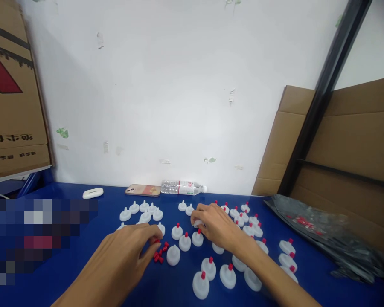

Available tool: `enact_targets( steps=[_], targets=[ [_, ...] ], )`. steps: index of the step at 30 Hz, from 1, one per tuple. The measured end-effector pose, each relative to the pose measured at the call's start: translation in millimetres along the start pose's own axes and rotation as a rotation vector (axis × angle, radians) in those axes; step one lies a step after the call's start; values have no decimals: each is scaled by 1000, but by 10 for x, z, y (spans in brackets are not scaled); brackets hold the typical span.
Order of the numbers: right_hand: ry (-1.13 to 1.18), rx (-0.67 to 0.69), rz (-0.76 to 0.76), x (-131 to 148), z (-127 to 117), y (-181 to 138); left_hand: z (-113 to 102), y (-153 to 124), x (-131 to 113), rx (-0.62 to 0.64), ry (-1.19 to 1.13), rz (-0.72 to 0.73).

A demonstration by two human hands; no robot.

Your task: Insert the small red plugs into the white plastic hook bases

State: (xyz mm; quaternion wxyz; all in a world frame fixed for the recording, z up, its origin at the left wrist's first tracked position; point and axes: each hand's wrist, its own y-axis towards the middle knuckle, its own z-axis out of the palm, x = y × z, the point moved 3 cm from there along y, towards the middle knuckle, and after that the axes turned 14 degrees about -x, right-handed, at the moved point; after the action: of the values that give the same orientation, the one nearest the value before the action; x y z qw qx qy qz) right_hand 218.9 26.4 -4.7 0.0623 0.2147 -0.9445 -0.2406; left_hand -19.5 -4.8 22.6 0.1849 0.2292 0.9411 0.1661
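My left hand (124, 251) is at the small pile of red tip caps (160, 255), its thumb and index finger closing on a red cap (157, 241). Farther right, my right hand (213, 221) has its fingers closed on a white nozzle lid (197, 223), mostly covered by the fingers. Between the hands stand white lids with red tips, such as this one (184, 241), and a bare white lid (173, 255) beside the red pile. Behind my left hand is a group of white lids (145, 216) without red tips. Several red-tipped lids (228, 276) lie around my right forearm.
Along the wall lie a white oval case (93, 193), a phone (143, 190) and a plastic bottle (182, 187) on its side. A dark plastic bag (326, 238) with red pieces lies at right. Cardboard (355, 140) stands behind it, and a carton (16, 106) at left.
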Motion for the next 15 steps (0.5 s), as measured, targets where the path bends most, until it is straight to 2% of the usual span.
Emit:
enact_targets(
  steps=[15],
  targets=[
    [-85, -16, -56, 23, -17, -23, -12, -3, -23, 26, 17, -16]
  ],
)
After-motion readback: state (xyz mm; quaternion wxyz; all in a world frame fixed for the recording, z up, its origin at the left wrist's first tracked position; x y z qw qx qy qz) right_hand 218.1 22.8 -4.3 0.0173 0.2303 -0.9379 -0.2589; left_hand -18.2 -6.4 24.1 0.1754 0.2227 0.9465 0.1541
